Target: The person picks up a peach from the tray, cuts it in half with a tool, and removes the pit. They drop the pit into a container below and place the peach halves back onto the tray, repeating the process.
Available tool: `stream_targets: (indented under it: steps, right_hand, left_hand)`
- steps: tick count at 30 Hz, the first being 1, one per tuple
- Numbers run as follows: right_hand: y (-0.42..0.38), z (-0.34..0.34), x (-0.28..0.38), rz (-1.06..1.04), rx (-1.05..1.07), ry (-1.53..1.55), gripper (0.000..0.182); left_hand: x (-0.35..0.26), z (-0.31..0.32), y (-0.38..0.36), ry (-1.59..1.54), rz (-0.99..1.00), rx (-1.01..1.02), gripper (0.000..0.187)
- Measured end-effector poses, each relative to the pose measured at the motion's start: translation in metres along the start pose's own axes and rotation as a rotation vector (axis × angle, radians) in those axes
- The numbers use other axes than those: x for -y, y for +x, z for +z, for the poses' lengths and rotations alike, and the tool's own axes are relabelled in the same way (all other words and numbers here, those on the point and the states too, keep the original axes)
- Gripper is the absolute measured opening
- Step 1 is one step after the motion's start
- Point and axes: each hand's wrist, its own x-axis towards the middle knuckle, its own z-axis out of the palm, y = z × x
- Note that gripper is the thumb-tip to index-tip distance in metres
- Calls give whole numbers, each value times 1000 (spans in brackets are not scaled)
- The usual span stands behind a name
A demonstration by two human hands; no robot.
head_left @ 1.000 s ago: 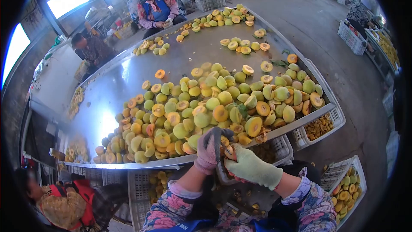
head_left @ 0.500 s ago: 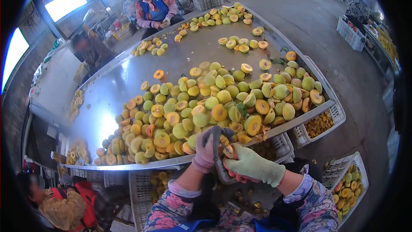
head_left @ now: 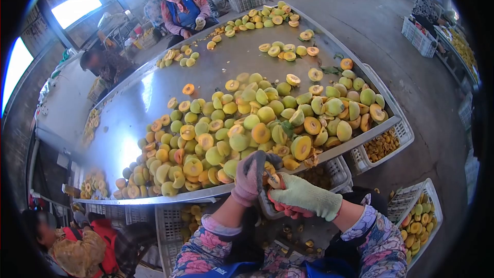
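Note:
My left hand (head_left: 249, 179), in a pink and grey glove, is closed around a piece of cut peach (head_left: 274, 180) just in front of the table edge. My right hand (head_left: 307, 196), in a pale green glove with a red palm, meets it from the right, its thumb against the cut fruit. The right fingers are curled, and what lies inside them is hidden. A thin dark shape shows between the hands, too small to name. Right beyond them, a heap of halved yellow-green peaches (head_left: 239, 141) covers the near part of the metal table (head_left: 170, 80).
Below the table edge stand white crates, one with orange fruit pieces (head_left: 382, 148). Another crate of peach halves (head_left: 419, 226) is at my right. Co-workers sit across the table (head_left: 185, 7), at its far left (head_left: 105, 67), and near my left (head_left: 77, 247). A raised metal rim (head_left: 355, 144) borders the table.
My view has shifted slightly. Both hands stay together on the cut peach, with hardly any movement. The co-worker across the table has moved their hands slightly.

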Motion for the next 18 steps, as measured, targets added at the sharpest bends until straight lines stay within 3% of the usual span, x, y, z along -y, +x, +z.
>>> stream_targets:
  steps: [2, 4, 6, 7, 9, 11, 13, 15, 16, 18]
  right_hand:
    - [-1, 3, 1, 11, 30, 25, 18]
    - [-3, 10, 3, -14, -149, -129, 17]
    - [-6, 6, 8, 19, -77, -75, 19]
    - [-7, 4, 9, 50, -3, -18, 22]
    - [-3, -3, -1, 47, 43, 52, 21]
    - [-2, -2, -1, 35, 87, 118, 20]
    - [-3, 4, 2, 12, -40, -57, 20]
    - [13, 2, -27, -82, -139, -238, 19]
    - [19, 0, -38, -175, -237, -419, 18]
    - [2, 3, -11, -66, -138, -279, 17]
  left_hand:
    - [6, -1, 0, 60, 55, 5, 22]
    - [6, -1, 1, 117, 112, 5, 21]
    - [1, -1, 3, -290, -198, -22, 22]
    - [2, 0, 2, -290, -201, -24, 22]
    - [5, 4, 0, 199, 221, -28, 22]
    - [2, 6, -1, 233, 258, -45, 21]
    - [0, 5, -1, 263, 291, -60, 20]
    - [-2, -1, 2, 156, 97, 66, 36]
    - [-5, -4, 4, 156, 96, 67, 36]
    - [-11, -7, 7, 355, 196, 223, 37]
